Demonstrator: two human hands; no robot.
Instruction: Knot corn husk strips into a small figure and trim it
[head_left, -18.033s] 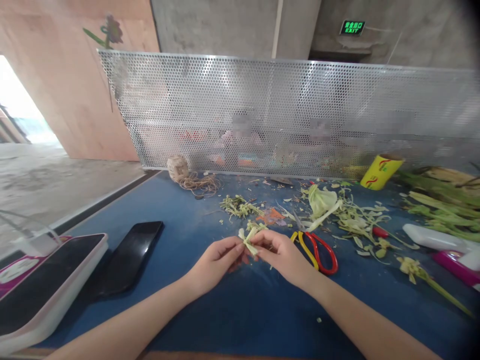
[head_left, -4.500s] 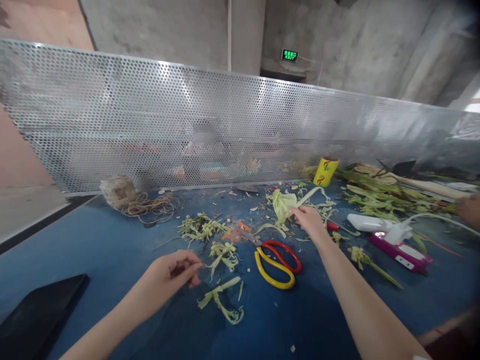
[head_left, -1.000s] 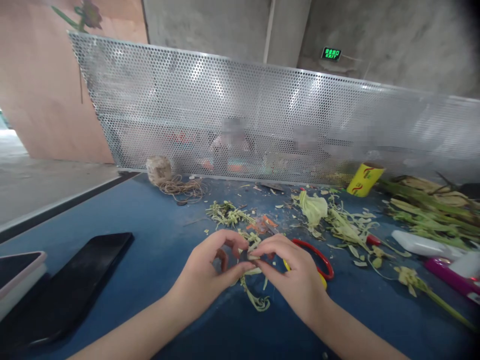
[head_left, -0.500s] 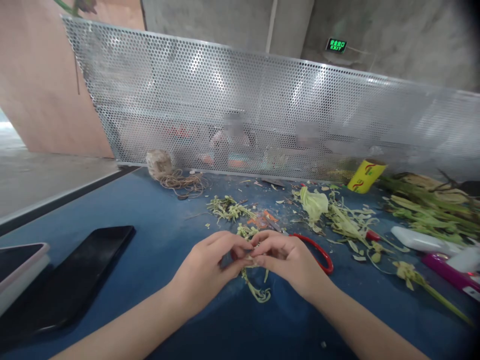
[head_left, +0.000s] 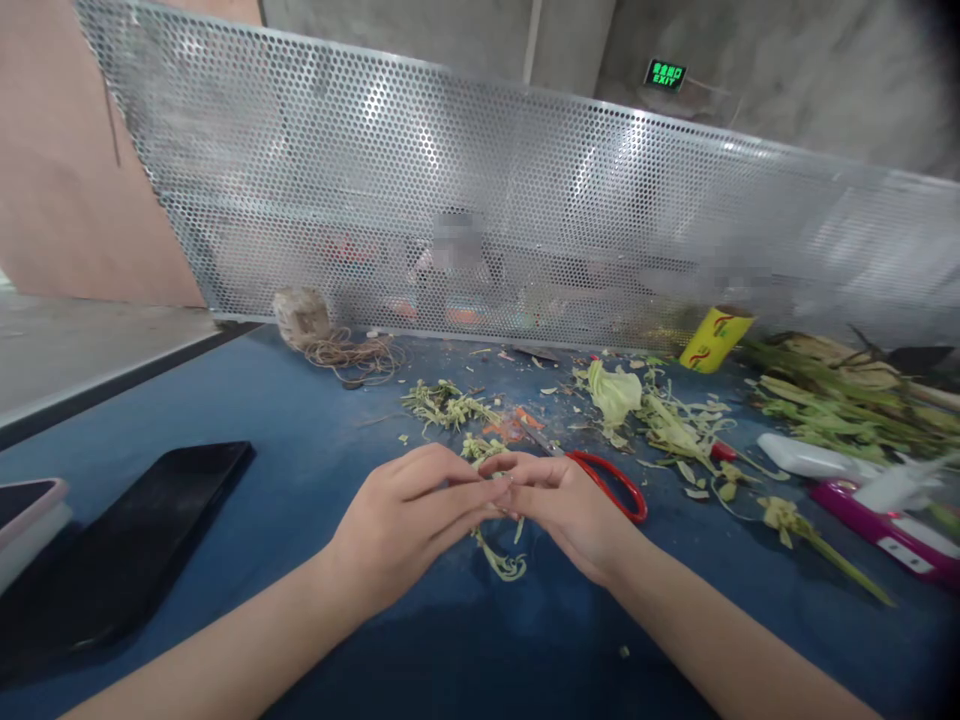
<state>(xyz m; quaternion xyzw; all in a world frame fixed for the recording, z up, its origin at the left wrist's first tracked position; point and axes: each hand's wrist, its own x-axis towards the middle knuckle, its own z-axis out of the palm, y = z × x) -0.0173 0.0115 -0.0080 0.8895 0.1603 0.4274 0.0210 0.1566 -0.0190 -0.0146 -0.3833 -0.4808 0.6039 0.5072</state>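
Strips (head_left: 504, 567) of pale green leaf are seen on the blue table (head_left: 300, 650), just below the meeting fingertips, at six o'clock from them, and are partly covered by the hands; the left hand (head_left: 405, 510) and the right hand (head_left: 566, 505) are brought together, with the fingers bent and the tips seemingly touching; what is pinched between them, if anything, cannot be told, since the view is blocked by the fingers. With the fingertips taken as the centre and twelve o'clock set toward the mesh (head_left: 360, 180), a green clump (head_left: 480, 448) is partly hidden just beyond the hands, near twelve; a larger bunch (head_left: 446, 405) is placed at eleven, and orange scraps (head_left: 510, 428) are scattered near twelve; scissors (head_left: 639, 503) are found close by the right hand, their red handle shown at three, their blades at about one; a leaf (head_left: 615, 393) and a yellow roll (head_left: 716, 340) are seen at two; peelings (head_left: 671, 425) and heaped stalks (head_left: 817, 405) are spread between two and three; a power strip (head_left: 885, 530) and a stem (head_left: 844, 565) are seen just past three; twine (head_left: 352, 352) is tangled at ten; a black phone (head_left: 139, 545) is laid flat at nine; an exit sign (head_left: 665, 75) is lit at one; a person (head_left: 454, 260) is dimly seen behind the mesh, between eleven and twelve.
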